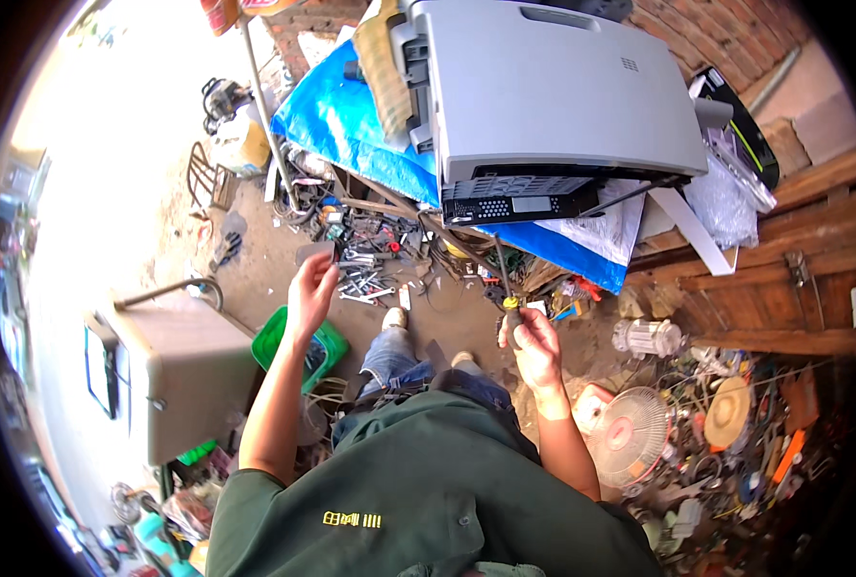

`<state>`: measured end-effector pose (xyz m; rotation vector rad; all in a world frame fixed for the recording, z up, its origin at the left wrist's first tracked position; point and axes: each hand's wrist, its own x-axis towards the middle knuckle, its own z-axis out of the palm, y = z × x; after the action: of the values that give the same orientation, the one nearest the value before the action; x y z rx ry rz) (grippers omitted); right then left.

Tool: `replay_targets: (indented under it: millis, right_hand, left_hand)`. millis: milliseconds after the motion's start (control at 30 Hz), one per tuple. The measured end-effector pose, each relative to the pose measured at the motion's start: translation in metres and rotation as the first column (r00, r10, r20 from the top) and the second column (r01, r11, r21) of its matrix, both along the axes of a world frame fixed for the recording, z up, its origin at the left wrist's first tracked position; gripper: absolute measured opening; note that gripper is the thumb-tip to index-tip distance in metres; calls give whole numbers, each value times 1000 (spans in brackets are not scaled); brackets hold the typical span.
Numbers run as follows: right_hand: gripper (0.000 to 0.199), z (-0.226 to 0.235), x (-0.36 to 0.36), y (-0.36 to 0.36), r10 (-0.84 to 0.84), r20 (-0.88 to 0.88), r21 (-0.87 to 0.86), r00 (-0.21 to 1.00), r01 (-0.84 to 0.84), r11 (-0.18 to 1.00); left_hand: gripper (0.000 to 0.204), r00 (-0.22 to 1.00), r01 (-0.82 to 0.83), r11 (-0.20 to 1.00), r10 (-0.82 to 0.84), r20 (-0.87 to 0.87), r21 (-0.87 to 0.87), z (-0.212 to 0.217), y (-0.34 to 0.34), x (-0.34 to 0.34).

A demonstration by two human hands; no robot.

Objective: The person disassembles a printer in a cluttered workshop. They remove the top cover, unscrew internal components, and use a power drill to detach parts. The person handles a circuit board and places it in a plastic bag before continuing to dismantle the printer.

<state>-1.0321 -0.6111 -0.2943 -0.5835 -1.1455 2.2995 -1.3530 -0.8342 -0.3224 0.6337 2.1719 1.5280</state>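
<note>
Screwdriver (504, 274) sits in your right hand (536, 346), its long axis running away from you and a little left, so the tip points toward the near edge of the printer (562, 87). Your right hand is the nearer one to that edge; whether the tip touches it, you cannot tell from this angle.

Counting from the left, you have one pale box-shaped cabinet (192, 361), then one green basket (270, 338) near your left forearm. Your left hand (310, 296) is raised, thumb and fingers together on one flat grey piece (314, 253) at its far side; what that piece is, you cannot make out. Beyond it lie several wrenches (360, 279) among clutter, too tangled to count. Your two shoes (395, 318) stand between your hands.

Next come your one screwdriver, its dark handle wrapped by your right fingers, and, farther off, the one grey printer on a blue tarp (322, 111). On the right you have one fan (630, 438) near your right forearm, one metal motor (649, 338) farther away, and one round tan disc (728, 412) beyond the fan's right side.
</note>
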Motion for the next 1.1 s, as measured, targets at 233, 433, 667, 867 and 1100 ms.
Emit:
replay_targets:
  millis: [233, 433, 667, 867, 1100]
  right_hand:
    - [33, 24, -44, -10, -370, 4, 287, 929, 353, 890]
    - [31, 13, -78, -36, -433, -68, 311, 899, 432, 847]
    - [28, -15, -114, -56, -515, -132, 231, 847, 532, 815]
    - [26, -21, -133, -60, -566, -150, 177, 811, 585, 792]
    - [25, -15, -137, -67, -576, -124, 100, 808, 587, 803]
  left_hand:
    - [94, 395, 501, 864, -279, -875, -49, 191, 144, 4]
    - [102, 85, 510, 849, -207, -975, -136, 183, 185, -4]
    - [95, 14, 526, 839, -175, -984, -141, 180, 191, -4]
    - [93, -32, 571, 804, -178, -983, -165, 181, 194, -10]
    - [91, -151, 539, 822, -123, -981, -186, 178, 199, -19]
